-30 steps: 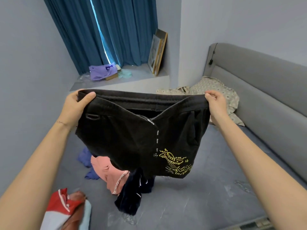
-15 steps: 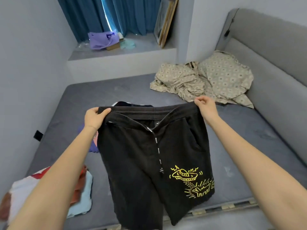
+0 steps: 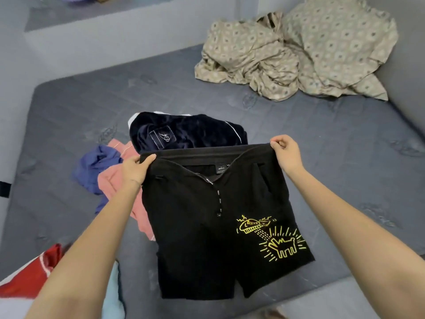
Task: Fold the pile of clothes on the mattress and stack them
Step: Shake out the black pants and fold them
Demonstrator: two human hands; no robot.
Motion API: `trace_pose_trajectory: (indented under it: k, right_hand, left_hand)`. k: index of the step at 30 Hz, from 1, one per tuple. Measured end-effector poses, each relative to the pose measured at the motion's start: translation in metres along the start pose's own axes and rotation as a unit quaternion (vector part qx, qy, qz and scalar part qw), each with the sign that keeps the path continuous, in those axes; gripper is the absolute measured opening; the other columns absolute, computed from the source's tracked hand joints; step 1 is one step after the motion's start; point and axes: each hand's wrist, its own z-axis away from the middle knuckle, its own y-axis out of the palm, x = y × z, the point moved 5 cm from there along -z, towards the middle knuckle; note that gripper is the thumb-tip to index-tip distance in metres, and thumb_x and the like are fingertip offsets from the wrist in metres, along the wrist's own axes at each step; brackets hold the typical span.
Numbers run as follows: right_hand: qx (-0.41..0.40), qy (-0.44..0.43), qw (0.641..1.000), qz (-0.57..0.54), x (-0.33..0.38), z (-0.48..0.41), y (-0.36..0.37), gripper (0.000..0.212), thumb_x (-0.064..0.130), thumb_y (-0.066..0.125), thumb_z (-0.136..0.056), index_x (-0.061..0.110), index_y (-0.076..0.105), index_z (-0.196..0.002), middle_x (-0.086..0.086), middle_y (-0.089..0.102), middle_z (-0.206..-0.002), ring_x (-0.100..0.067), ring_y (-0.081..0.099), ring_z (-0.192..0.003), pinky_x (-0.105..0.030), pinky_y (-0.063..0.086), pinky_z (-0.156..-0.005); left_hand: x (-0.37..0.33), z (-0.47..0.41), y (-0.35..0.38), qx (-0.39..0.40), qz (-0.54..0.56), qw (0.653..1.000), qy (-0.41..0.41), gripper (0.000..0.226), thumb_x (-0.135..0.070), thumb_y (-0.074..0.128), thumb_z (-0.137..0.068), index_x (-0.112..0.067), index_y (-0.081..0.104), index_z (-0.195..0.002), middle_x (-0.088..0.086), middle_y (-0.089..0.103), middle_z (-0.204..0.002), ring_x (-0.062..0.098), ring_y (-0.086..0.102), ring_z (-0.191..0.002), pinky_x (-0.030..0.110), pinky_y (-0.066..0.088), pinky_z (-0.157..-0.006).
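Note:
Black shorts (image 3: 207, 226) with a yellow drawing on one leg hang spread out low over the grey mattress (image 3: 333, 157). My left hand (image 3: 134, 170) pinches the waistband's left corner and my right hand (image 3: 285, 153) pinches its right corner. Behind the shorts lies the loose pile: a dark navy velvet garment (image 3: 184, 132), a pink garment (image 3: 117, 180) and a blue one (image 3: 96, 166). A folded stack with a red and white piece on top (image 3: 30, 277) and light blue cloth (image 3: 112, 295) sits at the lower left, partly behind my left arm.
A crumpled beige patterned bedsheet (image 3: 299, 49) fills the far right corner by the grey headboard (image 3: 411, 65). A grey ledge (image 3: 115, 17) runs along the far side. The mattress's near edge (image 3: 322, 288) is just below the shorts.
The shorts have come down from chest height to just over the mattress in front of the pile. My view has tilted down with them.

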Motion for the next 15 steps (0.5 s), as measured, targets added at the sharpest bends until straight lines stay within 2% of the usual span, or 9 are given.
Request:
trace_pose_trajectory:
  k: [2,4,6,8,10,12,15]
  right_hand:
    - [0.003,-0.004,1.0,0.003,-0.011,-0.031,0.023,0.009,0.005,0.052,-0.094,0.009,0.061,-0.094,0.0,0.06,-0.095,-0.009,0.054,-0.088,0.001,0.038,-0.069]
    - [0.011,-0.013,1.0,0.005,-0.025,-0.063,0.049,0.01,0.005,0.052,-0.095,0.01,0.06,-0.094,0.003,0.059,-0.092,-0.004,0.053,-0.082,0.002,0.037,-0.068]
    - [0.018,-0.021,1.0,0.012,-0.039,-0.093,0.073,0.01,0.006,0.051,-0.095,0.011,0.059,-0.094,0.006,0.058,-0.088,-0.001,0.052,-0.08,0.002,0.037,-0.068]
    - [0.022,-0.034,0.999,0.017,-0.051,-0.119,0.093,0.01,0.005,0.052,-0.095,0.011,0.06,-0.095,0.009,0.056,-0.085,0.002,0.051,-0.076,0.002,0.036,-0.067]
    - [0.022,-0.044,0.999,0.017,-0.065,-0.14,0.107,0.01,0.004,0.052,-0.095,0.011,0.06,-0.096,0.011,0.054,-0.082,0.003,0.051,-0.074,0.002,0.036,-0.067]
    - [0.026,-0.044,0.998,0.025,-0.079,-0.155,0.117,0.009,0.006,0.054,-0.094,0.012,0.06,-0.095,0.012,0.055,-0.082,0.004,0.051,-0.074,0.002,0.036,-0.068]
    - [0.043,-0.017,0.999,0.02,-0.101,-0.168,0.126,0.013,0.01,0.06,-0.092,0.009,0.063,-0.105,0.01,0.06,-0.09,0.004,0.055,-0.079,-0.004,0.044,-0.079]
  left_hand:
    - [0.016,-0.034,0.02,-0.005,0.003,1.0,-0.003,0.028,-0.021,0.068,-0.087,0.003,0.067,-0.102,0.012,0.062,-0.082,0.018,0.05,-0.085,0.02,0.038,-0.061]
    - [0.035,-0.067,0.038,-0.015,-0.001,1.0,-0.011,0.032,-0.024,0.068,-0.087,0.003,0.067,-0.105,0.009,0.063,-0.089,0.017,0.051,-0.086,0.023,0.038,-0.07]
    - [0.05,-0.099,0.055,-0.028,-0.014,0.999,-0.006,0.028,-0.025,0.068,-0.087,-0.002,0.068,-0.102,0.005,0.061,-0.087,0.017,0.052,-0.086,0.024,0.039,-0.073]
    - [0.063,-0.127,0.073,-0.032,-0.031,0.999,0.012,0.019,-0.026,0.069,-0.086,-0.008,0.065,-0.091,-0.003,0.058,-0.072,0.016,0.052,-0.079,0.017,0.041,-0.066]
    - [0.074,-0.143,0.09,-0.033,-0.054,0.997,0.034,0.018,-0.026,0.068,-0.087,-0.009,0.062,-0.084,-0.005,0.055,-0.067,0.014,0.05,-0.069,0.009,0.038,-0.055]
    - [0.089,-0.152,0.105,-0.04,-0.078,0.995,0.039,0.019,-0.028,0.068,-0.087,-0.009,0.064,-0.086,0.006,0.063,-0.076,0.018,0.054,-0.072,0.019,0.042,-0.065]
    - [0.109,-0.157,0.113,-0.072,-0.082,0.993,0.044,0.032,-0.029,0.069,-0.085,-0.007,0.062,-0.107,0.011,0.064,-0.102,0.021,0.056,-0.088,0.034,0.046,-0.086]
